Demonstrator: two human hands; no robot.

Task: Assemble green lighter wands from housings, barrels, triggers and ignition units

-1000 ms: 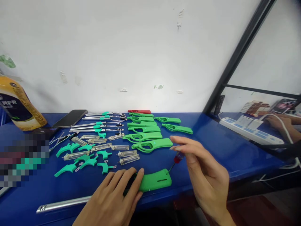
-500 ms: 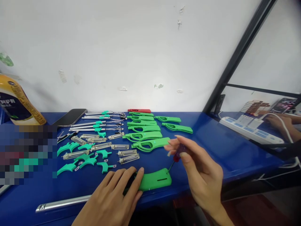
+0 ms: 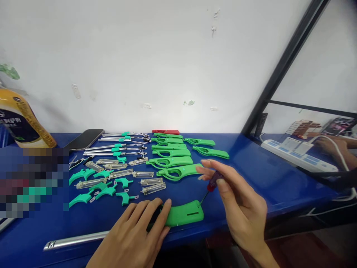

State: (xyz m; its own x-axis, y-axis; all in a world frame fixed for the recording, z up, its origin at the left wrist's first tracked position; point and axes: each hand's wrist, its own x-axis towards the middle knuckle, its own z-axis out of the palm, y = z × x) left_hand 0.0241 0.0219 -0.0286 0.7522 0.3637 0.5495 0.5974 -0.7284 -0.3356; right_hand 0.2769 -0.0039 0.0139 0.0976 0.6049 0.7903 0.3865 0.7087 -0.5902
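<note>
A long-barrelled lighter (image 3: 184, 213) lies near the table's front edge, its green handle to the right and its metal tube (image 3: 75, 240) pointing left. My left hand (image 3: 136, 230) is closed over the middle of the lighter and hides that part. In my right hand (image 3: 240, 201), thumb and fingers pinch a small screwdriver (image 3: 214, 181) with a dark red-purple handle. The screwdriver leans, its tip touching the far right corner of the green handle. Beyond my hands lie several green handle shells (image 3: 178, 172) and clear fuel tanks (image 3: 152, 181).
Teal triggers (image 3: 106, 191) and metal tubes with wires (image 3: 111, 149) lie at the left, near a phone (image 3: 85, 139) and a yellow bottle (image 3: 25, 119). A red shell (image 3: 166, 131) lies by the wall. A power strip (image 3: 301, 154) sits behind the black frame at right.
The screwdriver handle has tilted slightly to the right with my right hand, its tip still at the lighter's corner. My left hand and the lighter look unmoved.
</note>
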